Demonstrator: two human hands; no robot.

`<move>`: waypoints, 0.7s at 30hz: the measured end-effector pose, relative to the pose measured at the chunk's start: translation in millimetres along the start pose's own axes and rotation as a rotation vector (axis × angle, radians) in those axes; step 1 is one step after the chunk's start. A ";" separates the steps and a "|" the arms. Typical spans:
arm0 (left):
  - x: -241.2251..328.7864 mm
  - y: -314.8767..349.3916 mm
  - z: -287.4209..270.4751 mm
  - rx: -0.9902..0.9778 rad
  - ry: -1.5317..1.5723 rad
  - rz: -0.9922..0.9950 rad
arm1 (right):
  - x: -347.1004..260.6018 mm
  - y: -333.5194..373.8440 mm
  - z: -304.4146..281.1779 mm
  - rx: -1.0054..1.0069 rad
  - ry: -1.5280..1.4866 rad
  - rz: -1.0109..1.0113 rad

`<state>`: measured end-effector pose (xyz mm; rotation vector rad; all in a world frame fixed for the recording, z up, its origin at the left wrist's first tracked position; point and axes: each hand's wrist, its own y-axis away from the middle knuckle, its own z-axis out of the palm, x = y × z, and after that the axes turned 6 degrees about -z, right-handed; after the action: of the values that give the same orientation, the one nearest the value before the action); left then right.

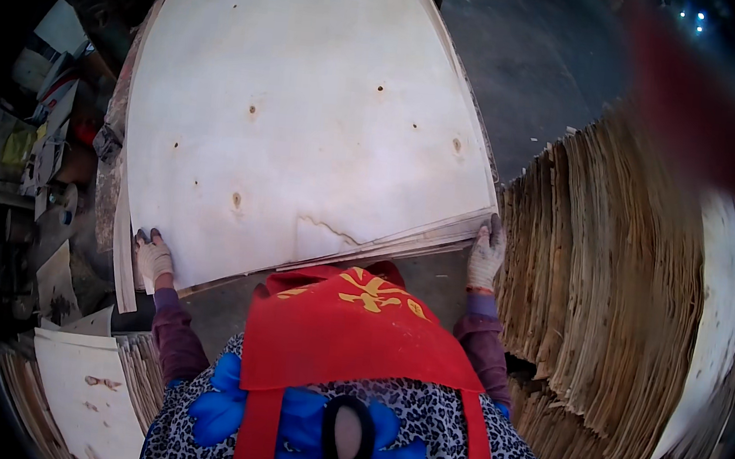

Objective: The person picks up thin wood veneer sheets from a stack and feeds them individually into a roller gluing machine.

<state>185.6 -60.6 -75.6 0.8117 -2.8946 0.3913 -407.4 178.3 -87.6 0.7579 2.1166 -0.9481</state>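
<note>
A large pale wood veneer sheet (306, 137) with several knots lies in front of me on a stack of similar sheets. Its near edge has a crack, and the layers under it fan out slightly toward the right. My left hand (155, 259), in a whitish glove with dark fingertips, grips the near left corner. At the near right corner, my right hand (486, 253), gloved the same way, closes on the sheet edge with its fingertips pointing away from me. Parts of both hands' grip are hidden by the angle.
A tall stack of brown-edged veneer (598, 293) stands close on my right. Another veneer stack (92, 380) is at the lower left. Mixed clutter (52, 132) lines the far left. A grey floor (523, 51) shows beyond. My red apron (358, 334) bulges near the sheet's front edge.
</note>
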 end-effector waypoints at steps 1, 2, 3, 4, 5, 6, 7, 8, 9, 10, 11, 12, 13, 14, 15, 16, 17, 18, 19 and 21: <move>7.9 7.5 -2.2 0.021 -0.008 0.006 | 4.1 2.3 -1.0 -0.056 0.176 -0.070; 8.2 17.0 -7.7 0.044 -0.024 -0.006 | 3.0 5.5 4.7 -0.128 0.343 -0.150; 6.9 22.1 -8.7 0.040 -0.025 0.002 | -9.5 1.2 12.8 -0.188 0.502 -0.248; 3.4 28.2 -4.6 0.036 -0.027 0.008 | -22.2 1.9 15.0 -0.168 0.176 -0.012; 2.1 29.0 -3.9 0.048 -0.019 0.001 | -22.6 4.0 12.0 -0.307 0.318 -0.144; 7.1 30.9 -5.7 0.070 -0.004 0.009 | -7.2 5.6 16.5 -0.279 0.313 -0.113; 5.6 36.2 -4.7 0.095 0.005 0.003 | -34.0 3.1 19.7 -0.208 0.041 0.122; 6.4 40.6 -7.2 0.118 0.013 0.002 | -40.0 3.2 19.8 -0.191 -0.038 0.115; 11.7 41.2 -12.5 0.118 0.012 -0.003 | -31.9 4.3 18.9 -0.210 0.077 0.103; 17.3 42.2 -16.0 0.112 0.012 -0.005 | -22.9 5.7 18.9 -0.248 0.270 0.064; 17.3 45.8 -15.8 0.099 0.004 -0.013 | -44.0 4.8 16.5 -0.285 0.305 0.096; 20.9 48.1 -16.6 0.098 0.015 -0.010 | -49.4 4.7 15.5 -0.286 0.337 0.088; 22.4 50.6 -17.3 0.094 0.023 -0.007 | -54.7 6.1 16.4 -0.283 0.396 0.054; 25.5 53.2 -17.7 0.089 0.034 0.002 | -54.7 7.8 18.4 -0.276 0.480 0.023; 28.1 57.6 -17.6 0.088 0.042 0.012 | -54.8 9.1 20.1 -0.266 0.570 -0.003; 30.9 61.4 -18.2 0.087 0.050 0.025 | -57.1 9.4 23.9 -0.271 0.607 -0.044; 31.1 65.4 -18.4 0.082 0.052 0.040 | -59.2 12.2 27.0 -0.280 0.647 -0.080; 31.4 66.7 -18.7 0.072 0.090 0.029 | -60.1 12.8 29.0 -0.287 0.687 -0.113; 30.9 67.8 -18.9 0.076 0.095 0.018 | -57.5 11.7 31.0 -0.273 0.605 -0.098; 28.8 68.6 -16.8 0.081 0.104 0.009 | -57.6 10.9 34.8 -0.243 0.444 -0.055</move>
<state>125.8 -13.7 -69.3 0.7662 -2.8036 0.5382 -353.2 143.9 -64.7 0.8457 2.5886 -0.5670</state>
